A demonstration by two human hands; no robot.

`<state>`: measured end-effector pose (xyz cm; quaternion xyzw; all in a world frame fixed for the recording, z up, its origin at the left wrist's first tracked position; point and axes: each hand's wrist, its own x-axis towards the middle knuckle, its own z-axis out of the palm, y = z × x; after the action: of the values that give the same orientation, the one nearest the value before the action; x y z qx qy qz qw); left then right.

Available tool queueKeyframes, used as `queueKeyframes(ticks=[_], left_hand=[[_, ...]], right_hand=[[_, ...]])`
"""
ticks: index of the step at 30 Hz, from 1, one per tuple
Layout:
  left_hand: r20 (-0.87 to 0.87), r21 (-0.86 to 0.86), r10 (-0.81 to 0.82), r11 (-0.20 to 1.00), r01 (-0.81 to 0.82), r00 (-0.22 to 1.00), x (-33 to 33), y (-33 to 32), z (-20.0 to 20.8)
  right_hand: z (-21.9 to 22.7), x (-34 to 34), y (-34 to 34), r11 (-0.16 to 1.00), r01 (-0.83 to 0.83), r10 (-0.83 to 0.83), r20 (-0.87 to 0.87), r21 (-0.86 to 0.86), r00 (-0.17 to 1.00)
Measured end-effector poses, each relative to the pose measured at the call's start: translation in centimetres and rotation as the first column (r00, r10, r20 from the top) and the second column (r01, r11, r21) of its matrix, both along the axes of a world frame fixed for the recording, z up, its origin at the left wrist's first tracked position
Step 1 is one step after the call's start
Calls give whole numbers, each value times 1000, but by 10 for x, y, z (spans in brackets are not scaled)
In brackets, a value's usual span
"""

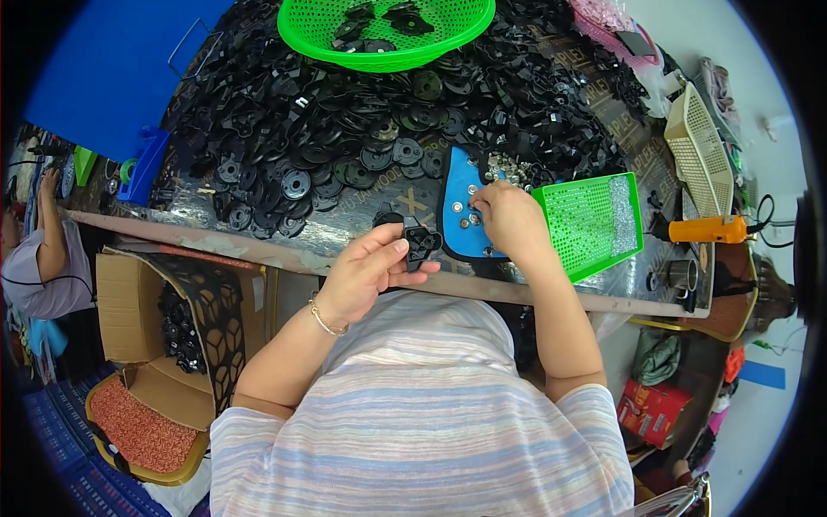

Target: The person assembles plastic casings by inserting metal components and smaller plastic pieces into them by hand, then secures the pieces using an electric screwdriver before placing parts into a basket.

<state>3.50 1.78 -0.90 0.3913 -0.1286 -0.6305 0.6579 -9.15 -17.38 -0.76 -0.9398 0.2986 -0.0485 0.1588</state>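
Near the table's front edge, my left hand (364,269) grips a black plastic part (422,242) between thumb and fingers. To its right, my right hand (510,215) reaches over a blue mat (457,226) with a dark rim. Its fingertips are pinched together above the mat, and whatever they hold is hidden. Several small round metal pieces (463,222) lie on the mat by those fingers. Just beyond is a heap of similar metal pieces (512,167). A green perforated tray (568,226) with small silvery bits along its right side stands beside my right wrist.
A large pile of black plastic parts (284,112) covers the table's far side, with round black discs (295,183) along its near edge. A green colander (388,59) stands at the back. At right are an orange-handled electric tool (708,229), a metal cup (682,275) and a cream basket (699,146).
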Motion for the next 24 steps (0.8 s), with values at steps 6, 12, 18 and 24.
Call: queueKeyframes(ticks=[6,12,18,24], left_hand=[[-17,-20,-2,1000,2,1000,-1,1,-3],[-40,-10,-29,1000,28,999,-3,-1,-5],[-37,-1,-40,999,40,998,-6,-1,-5],[-33,11,-50,999,51,998,-8,1,-7]], right_hand=[[1,3,-5,993,-92,88,-66,-72,994],[8,3,-5,986,-143,136,-92,-80,986],[10,2,-7,989,-147,144,-97,-32,985],[12,5,-10,990,-133,136,-110,38,985]])
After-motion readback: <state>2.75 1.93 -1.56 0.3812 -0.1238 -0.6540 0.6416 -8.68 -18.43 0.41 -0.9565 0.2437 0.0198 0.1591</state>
